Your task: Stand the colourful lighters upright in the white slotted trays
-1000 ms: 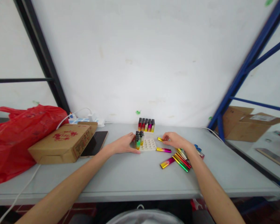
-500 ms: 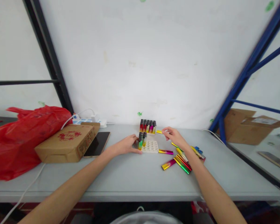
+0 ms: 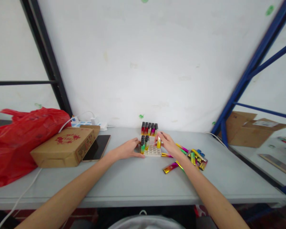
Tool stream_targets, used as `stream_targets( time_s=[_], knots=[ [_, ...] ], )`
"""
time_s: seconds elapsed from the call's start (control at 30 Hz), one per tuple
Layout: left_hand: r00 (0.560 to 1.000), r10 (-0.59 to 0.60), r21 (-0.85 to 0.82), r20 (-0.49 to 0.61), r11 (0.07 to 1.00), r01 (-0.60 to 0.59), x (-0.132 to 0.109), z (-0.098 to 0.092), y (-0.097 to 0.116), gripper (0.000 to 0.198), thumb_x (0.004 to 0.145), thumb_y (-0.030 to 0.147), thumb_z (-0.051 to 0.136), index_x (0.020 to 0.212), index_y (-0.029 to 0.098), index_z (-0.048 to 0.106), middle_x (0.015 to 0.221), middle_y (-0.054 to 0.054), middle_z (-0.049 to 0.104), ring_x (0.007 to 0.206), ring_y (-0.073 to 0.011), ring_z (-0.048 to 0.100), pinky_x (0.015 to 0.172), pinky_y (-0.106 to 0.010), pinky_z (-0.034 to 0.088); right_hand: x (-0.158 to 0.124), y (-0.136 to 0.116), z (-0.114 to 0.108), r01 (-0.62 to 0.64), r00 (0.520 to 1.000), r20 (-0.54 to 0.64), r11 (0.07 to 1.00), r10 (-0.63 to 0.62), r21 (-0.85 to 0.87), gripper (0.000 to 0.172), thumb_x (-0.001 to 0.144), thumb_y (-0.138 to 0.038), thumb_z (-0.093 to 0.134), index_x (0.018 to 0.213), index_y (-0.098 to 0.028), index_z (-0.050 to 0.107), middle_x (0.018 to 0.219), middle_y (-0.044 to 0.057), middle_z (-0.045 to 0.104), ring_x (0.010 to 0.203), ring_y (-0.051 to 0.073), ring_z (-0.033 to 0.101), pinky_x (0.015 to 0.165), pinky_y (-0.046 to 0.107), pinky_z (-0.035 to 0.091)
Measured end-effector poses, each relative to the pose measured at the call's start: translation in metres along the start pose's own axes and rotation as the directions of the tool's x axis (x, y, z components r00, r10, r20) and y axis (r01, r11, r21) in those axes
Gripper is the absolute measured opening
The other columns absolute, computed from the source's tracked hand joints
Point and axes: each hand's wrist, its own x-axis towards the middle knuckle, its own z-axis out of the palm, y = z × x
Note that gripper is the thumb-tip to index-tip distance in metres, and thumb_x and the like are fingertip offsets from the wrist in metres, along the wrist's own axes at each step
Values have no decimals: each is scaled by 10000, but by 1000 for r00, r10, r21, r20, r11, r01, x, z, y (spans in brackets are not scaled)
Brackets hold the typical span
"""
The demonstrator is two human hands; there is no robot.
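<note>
Your right hand [image 3: 167,144] pinches a yellow lighter [image 3: 158,142], long axis upright, just above the white tray's [image 3: 154,152] right side near the bench's [image 3: 133,181] back edge, while your left hand [image 3: 127,149] rests open and empty against the tray's left side.

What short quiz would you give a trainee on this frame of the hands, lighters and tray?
1. True or false: the right hand holds a shiny yellow lighter upright at the white pocketed plastic tray.
2. The left hand rests beside: A the tray's left edge; B a red bag; C the loose lighters.
3. What lies flat just right of the brown cardboard box?
Key: 1 true; 2 A; 3 a dark flat smartphone.
</note>
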Motion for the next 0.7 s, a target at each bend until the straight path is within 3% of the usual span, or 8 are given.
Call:
stream_targets(
  time_s=[0.2,0.3,0.4,0.57,0.7],
  knots=[
    [1000,-1,12,9,1000,1,0,0,0,697,809,792,730,1128,173,679,1076,-93,651,990,-309,649,952,-403,532,-8,-5,18,-39,994,109,991,25,131,574,861,-807,680,901,-250,547,649,-82,466,532,119,476,559,279,516],
    [1000,2,19,1,1000,-2,-1,0,0,698,811,784,736,1161,182,677,1082,-90,658,996,-307,654,954,-402,535,-8,-4,23,-134,989,87,979,122,156,633,811,-835,703,813,-249,464,629,-102,386,455,72,299,417,207,311],
    [1000,-2,19,-13,1000,2,-1,0,0,695,808,776,743,1147,173,676,1091,-102,663,1003,-315,655,961,-415,535,-7,-4,27,-241,970,27,961,240,137,678,847,-878,582,691,-249,382,541,-112,255,440,63,152,405,203,132],
    [1000,-14,10,-6,1000,14,-1,0,2,650,796,756,755,1076,176,673,1084,-107,670,987,-312,655,942,-418,537,-7,-5,31,-274,955,-77,953,285,132,580,977,-685,400,591,-266,290,474,-96,196,422,77,100,393,223,109],
    [999,-39,5,-1,999,39,0,-1,3,673,787,766,753,1089,171,662,1089,-113,673,985,-313,665,921,-410,543,-7,-6,32,-231,962,-133,970,240,81,469,975,-499,346,568,-269,305,441,-76,240,392,89,146,369,227,139]
  ],
)
